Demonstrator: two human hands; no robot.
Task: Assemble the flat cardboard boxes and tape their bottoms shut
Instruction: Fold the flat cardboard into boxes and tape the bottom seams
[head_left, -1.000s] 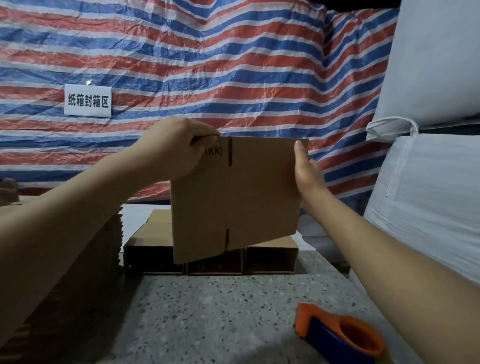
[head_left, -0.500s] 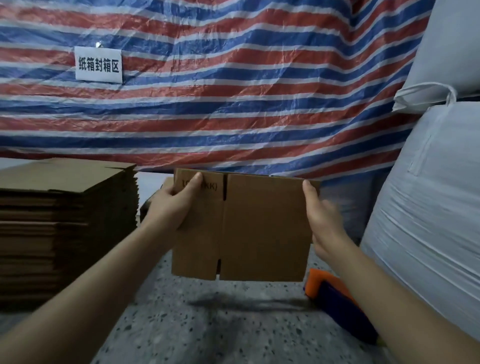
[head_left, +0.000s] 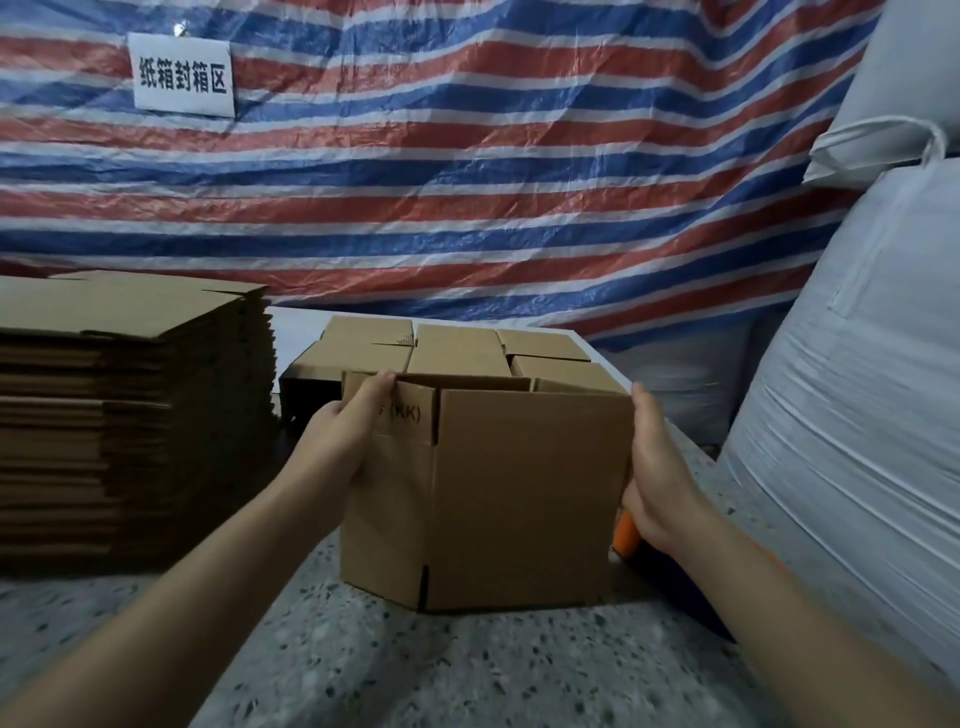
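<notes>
Cardboard box (head_left: 498, 499) is popped open into a box shape and stands on the speckled surface (head_left: 467, 670), right in the middle, with one corner edge facing the camera and the top flaps standing up. Left hand (head_left: 343, 441) grips the left wall, fingers curled over the top edge next to the printed "(KK)". Right hand (head_left: 657, 478) lies flat against the right side with the fingers straight, pressing rather than grabbing, though the fingertips are a bit blurry so I can't swear to how they sit.

Just behind it there's a cluster of assembled boxes (head_left: 457, 348) packed side by side. Off to the left is a tall stack of flat boxes (head_left: 130, 415). An orange and dark blue tape dispenser (head_left: 626, 535) peeks out beside the right hand, mostly hidden. Striped tarp (head_left: 467, 182) hangs at the back with a white sign (head_left: 182, 75) on it, and big white sacks (head_left: 857, 389) are piled on the right.
</notes>
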